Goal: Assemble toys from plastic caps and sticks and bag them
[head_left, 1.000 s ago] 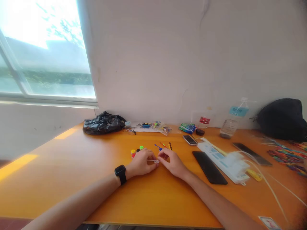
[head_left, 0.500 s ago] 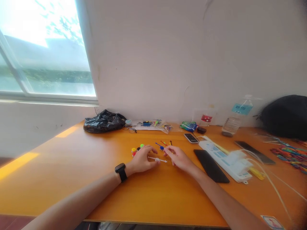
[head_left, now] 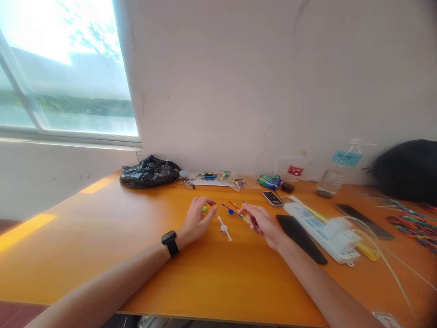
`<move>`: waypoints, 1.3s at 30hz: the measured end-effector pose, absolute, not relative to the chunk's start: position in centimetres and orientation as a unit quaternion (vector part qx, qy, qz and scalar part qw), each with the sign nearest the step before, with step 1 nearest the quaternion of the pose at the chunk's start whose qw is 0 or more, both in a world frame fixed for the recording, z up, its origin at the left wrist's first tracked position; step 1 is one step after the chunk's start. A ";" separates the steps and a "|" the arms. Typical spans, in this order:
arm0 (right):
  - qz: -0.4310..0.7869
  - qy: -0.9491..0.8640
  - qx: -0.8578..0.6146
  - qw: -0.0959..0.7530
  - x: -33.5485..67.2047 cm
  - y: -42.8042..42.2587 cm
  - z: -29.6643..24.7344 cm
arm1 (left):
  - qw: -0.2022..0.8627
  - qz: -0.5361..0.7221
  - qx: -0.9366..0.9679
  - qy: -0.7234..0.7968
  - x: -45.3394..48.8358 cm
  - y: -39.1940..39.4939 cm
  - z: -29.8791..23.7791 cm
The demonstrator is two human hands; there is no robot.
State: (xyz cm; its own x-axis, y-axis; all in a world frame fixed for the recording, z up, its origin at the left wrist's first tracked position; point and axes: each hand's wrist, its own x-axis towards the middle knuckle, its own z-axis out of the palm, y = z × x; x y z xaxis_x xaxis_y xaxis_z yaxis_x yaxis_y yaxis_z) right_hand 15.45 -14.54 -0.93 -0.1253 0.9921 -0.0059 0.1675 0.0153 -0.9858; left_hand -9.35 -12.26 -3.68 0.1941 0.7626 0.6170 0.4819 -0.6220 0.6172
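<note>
A white double-ended pointer with a round hub lies on the wooden table between my hands. My left hand, with a black watch on its wrist, is left of it, thumb and fingers apart and holding nothing. A small green piece shows behind its fingers; other pieces there are hidden. My right hand has its fingers curled together beside a blue arrow pointer. Whether its fingertips touch the blue pointer or hold something small, I cannot make out. Thin red and yellow-green pointers lie just behind.
Right of my right hand are a black slab, a white power strip with cables, and a small device. Along the wall stand a black plastic bag, glasses, a green packet and a clear bottle.
My left hand has let go of the white pointer and drawn back to the left. The white pointer has turned on the table. My right hand has shifted right, away from it.
</note>
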 end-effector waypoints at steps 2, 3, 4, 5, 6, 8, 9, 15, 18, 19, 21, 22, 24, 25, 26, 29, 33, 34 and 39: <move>0.468 -0.581 -0.511 0.427 15.6 -14.1 -1.4 | 0.146 0.479 0.768 0.400 -9.4 -12.1 -3.9; 0.456 -0.590 -0.514 0.425 15.6 -13.9 -1.6 | 0.148 0.473 0.775 0.392 -9.4 -12.1 -4.0; 0.438 -0.604 -0.515 0.422 15.6 -13.8 -1.9 | 0.151 0.467 0.782 0.383 -9.4 -12.1 -4.1; 0.410 -0.625 -0.515 0.421 15.6 -13.7 -2.2 | 0.154 0.460 0.792 0.371 -9.4 -12.2 -4.2; 0.370 -0.650 -0.514 0.420 15.6 -13.6 -2.4 | 0.156 0.452 0.802 0.358 -9.4 -12.3 -4.2; 0.267 -0.702 -0.511 0.417 15.5 -13.4 -3.0 | 0.159 0.429 0.827 0.328 -9.4 -12.6 -4.1; 0.216 -0.724 -0.509 0.413 15.5 -13.3 -3.2 | 0.160 0.413 0.840 0.312 -9.4 -12.8 -4.0; 0.126 -0.785 -0.471 0.383 15.5 -13.1 -4.2 | 0.177 0.297 0.919 0.192 -9.1 -13.6 -3.4; 0.124 -0.800 -0.460 0.365 15.5 -13.0 -4.7 | 0.194 0.296 0.920 0.169 -9.0 -13.7 -3.4; 0.125 -0.802 -0.459 0.360 15.5 -12.9 -5.0 | 0.198 0.305 0.916 0.169 -8.9 -13.7 -3.5; 0.126 -0.806 -0.460 0.350 15.7 -12.7 -5.5 | 0.197 0.319 0.911 0.173 -8.9 -13.5 -3.7; 0.125 -0.809 -0.460 0.343 15.7 -12.7 -5.8 | 0.191 0.320 0.911 0.178 -8.8 -13.3 -3.9; 0.126 -0.816 -0.460 0.327 15.9 -12.5 -6.2 | 0.167 0.316 0.913 0.195 -8.8 -12.9 -4.3; 0.128 -0.818 -0.459 0.321 15.9 -12.5 -6.4 | 0.151 0.317 0.913 0.207 -8.8 -12.7 -4.6; 0.132 -0.819 -0.459 0.318 16.0 -12.5 -6.5 | 0.136 0.319 0.912 0.218 -8.8 -12.6 -4.8; 0.141 -0.818 -0.457 0.320 15.9 -12.6 -6.4 | 0.098 0.339 0.903 0.243 -8.9 -12.1 -5.2; 0.159 -0.837 -0.418 0.316 15.3 -13.2 -5.6 | 0.066 0.357 0.892 0.268 -9.1 -11.4 -5.7; 0.169 -0.843 -0.403 0.314 15.0 -13.5 -5.3 | 0.061 0.358 0.891 0.275 -9.1 -11.2 -5.9; 0.203 -0.844 -0.367 0.336 14.1 -14.5 -4.2 | 0.054 0.325 0.890 0.315 -9.2 -10.4 -6.8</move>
State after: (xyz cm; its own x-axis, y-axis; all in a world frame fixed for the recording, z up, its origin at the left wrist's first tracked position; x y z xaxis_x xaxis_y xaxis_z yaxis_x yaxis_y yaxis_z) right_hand 14.09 -14.46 -4.21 -0.5053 0.7549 0.4181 0.4825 0.6489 -0.5884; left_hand -9.18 -10.43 -6.76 0.5897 0.5959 0.5451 0.5254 -0.7957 0.3015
